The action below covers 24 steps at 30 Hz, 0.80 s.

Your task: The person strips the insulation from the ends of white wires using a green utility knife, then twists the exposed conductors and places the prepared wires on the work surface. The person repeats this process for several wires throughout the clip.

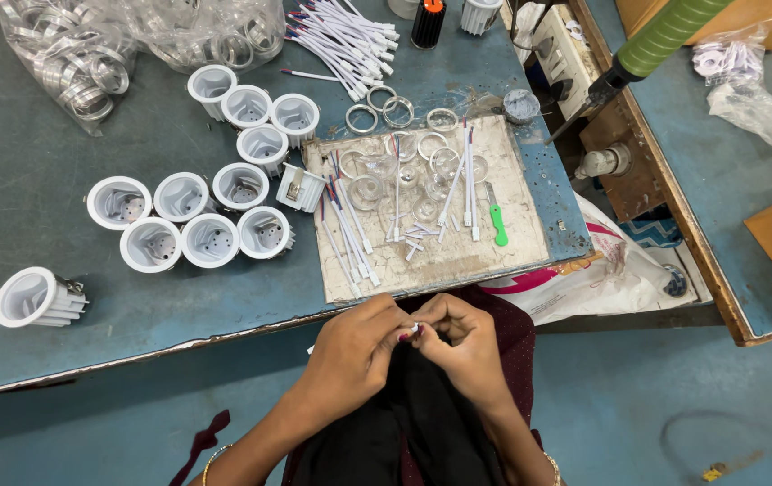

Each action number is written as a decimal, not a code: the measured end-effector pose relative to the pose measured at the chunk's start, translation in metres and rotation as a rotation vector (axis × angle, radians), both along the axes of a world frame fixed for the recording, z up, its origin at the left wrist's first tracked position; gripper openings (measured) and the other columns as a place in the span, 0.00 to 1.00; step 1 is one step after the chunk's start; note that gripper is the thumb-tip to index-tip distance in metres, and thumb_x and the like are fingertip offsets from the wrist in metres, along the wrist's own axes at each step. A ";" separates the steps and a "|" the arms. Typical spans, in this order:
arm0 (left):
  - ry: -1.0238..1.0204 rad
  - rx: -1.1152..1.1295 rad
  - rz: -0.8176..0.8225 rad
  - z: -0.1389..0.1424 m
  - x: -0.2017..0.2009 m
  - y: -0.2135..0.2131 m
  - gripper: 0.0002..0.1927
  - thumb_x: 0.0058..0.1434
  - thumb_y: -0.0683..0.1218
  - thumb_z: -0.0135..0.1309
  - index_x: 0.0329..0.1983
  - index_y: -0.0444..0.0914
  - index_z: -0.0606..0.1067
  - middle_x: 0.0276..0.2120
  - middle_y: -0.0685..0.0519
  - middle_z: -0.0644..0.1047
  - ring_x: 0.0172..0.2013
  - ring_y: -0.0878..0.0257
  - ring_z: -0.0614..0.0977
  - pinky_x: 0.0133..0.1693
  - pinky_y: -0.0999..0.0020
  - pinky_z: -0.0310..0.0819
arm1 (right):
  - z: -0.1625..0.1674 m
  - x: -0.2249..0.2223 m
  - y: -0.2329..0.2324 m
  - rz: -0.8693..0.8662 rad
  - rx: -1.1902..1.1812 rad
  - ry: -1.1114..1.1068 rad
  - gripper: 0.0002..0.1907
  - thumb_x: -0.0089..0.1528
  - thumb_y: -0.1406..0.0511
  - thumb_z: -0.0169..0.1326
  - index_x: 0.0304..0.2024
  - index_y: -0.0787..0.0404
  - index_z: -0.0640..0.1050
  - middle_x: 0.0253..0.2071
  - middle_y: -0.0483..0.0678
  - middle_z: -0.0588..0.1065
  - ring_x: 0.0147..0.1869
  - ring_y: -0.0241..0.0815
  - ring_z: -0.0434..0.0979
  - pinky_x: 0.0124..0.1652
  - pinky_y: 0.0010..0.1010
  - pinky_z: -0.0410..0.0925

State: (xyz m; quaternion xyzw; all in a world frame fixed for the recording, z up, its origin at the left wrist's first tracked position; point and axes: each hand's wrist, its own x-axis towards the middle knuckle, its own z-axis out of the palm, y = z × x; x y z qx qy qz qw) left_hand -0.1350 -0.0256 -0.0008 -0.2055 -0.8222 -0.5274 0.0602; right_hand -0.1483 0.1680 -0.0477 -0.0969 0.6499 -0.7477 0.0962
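Both hands are held together below the table edge point(224, 326): left hand point(354, 346) & right hand point(465, 346) are pinched shut on a small white connector piece point(414, 329), near the worn white board point(512, 247) w/ wires.

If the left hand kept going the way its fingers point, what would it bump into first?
The left hand points right, straight at the right hand. They already meet around a small white part, so it would press into that hand first.

Assembly workshop: workbench point(62, 180), white lamp housings point(210, 239), wire bundles point(343, 36).
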 end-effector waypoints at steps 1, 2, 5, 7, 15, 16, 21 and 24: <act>-0.002 0.005 0.007 0.000 0.000 -0.002 0.05 0.60 0.37 0.55 0.39 0.37 0.78 0.33 0.48 0.76 0.33 0.50 0.80 0.34 0.59 0.72 | 0.004 0.002 -0.004 -0.028 0.087 0.052 0.02 0.61 0.77 0.56 0.36 0.70 0.77 0.36 0.49 0.78 0.38 0.32 0.77 0.40 0.24 0.71; -0.003 0.010 0.014 0.000 0.001 -0.003 0.04 0.60 0.37 0.56 0.38 0.36 0.78 0.33 0.48 0.76 0.33 0.49 0.80 0.34 0.59 0.72 | 0.008 0.003 -0.008 -0.057 0.173 0.104 0.02 0.60 0.76 0.57 0.36 0.70 0.77 0.35 0.48 0.78 0.37 0.32 0.76 0.39 0.24 0.70; -0.005 0.125 0.056 0.003 0.005 -0.006 0.05 0.62 0.37 0.54 0.39 0.35 0.78 0.34 0.48 0.77 0.34 0.52 0.82 0.36 0.62 0.75 | 0.023 0.007 -0.017 -0.200 0.477 0.492 0.06 0.55 0.76 0.60 0.33 0.68 0.76 0.32 0.48 0.78 0.37 0.36 0.80 0.40 0.26 0.72; -0.027 0.121 0.078 0.006 0.008 -0.007 0.05 0.62 0.38 0.55 0.39 0.35 0.78 0.33 0.48 0.77 0.32 0.52 0.81 0.35 0.63 0.74 | 0.033 0.007 -0.023 -0.264 0.517 0.588 0.09 0.53 0.76 0.61 0.33 0.67 0.74 0.32 0.50 0.77 0.36 0.39 0.80 0.39 0.27 0.73; -0.036 0.152 0.122 0.019 0.016 -0.018 0.04 0.62 0.38 0.55 0.39 0.34 0.78 0.32 0.47 0.76 0.31 0.54 0.81 0.34 0.65 0.73 | 0.051 0.009 -0.042 -0.340 0.527 0.752 0.10 0.52 0.77 0.61 0.34 0.67 0.75 0.32 0.51 0.76 0.35 0.44 0.80 0.37 0.29 0.73; -0.043 0.148 0.128 0.020 0.017 -0.019 0.04 0.62 0.37 0.55 0.39 0.34 0.78 0.31 0.48 0.77 0.31 0.54 0.81 0.34 0.66 0.73 | 0.052 0.009 -0.043 -0.342 0.527 0.754 0.10 0.52 0.77 0.61 0.34 0.67 0.75 0.32 0.51 0.76 0.35 0.44 0.80 0.37 0.29 0.73; -0.059 0.159 0.138 0.024 0.017 -0.025 0.04 0.61 0.37 0.54 0.39 0.33 0.78 0.32 0.48 0.77 0.30 0.55 0.81 0.33 0.66 0.73 | 0.054 0.007 -0.048 -0.333 0.511 0.745 0.10 0.52 0.76 0.62 0.34 0.67 0.75 0.32 0.51 0.76 0.35 0.43 0.80 0.37 0.28 0.73; -0.107 0.177 0.132 0.026 0.018 -0.031 0.04 0.61 0.37 0.54 0.38 0.33 0.79 0.31 0.49 0.77 0.30 0.57 0.81 0.33 0.67 0.73 | 0.054 0.009 -0.052 -0.317 0.487 0.715 0.09 0.53 0.76 0.61 0.34 0.67 0.76 0.32 0.51 0.77 0.35 0.41 0.80 0.37 0.27 0.73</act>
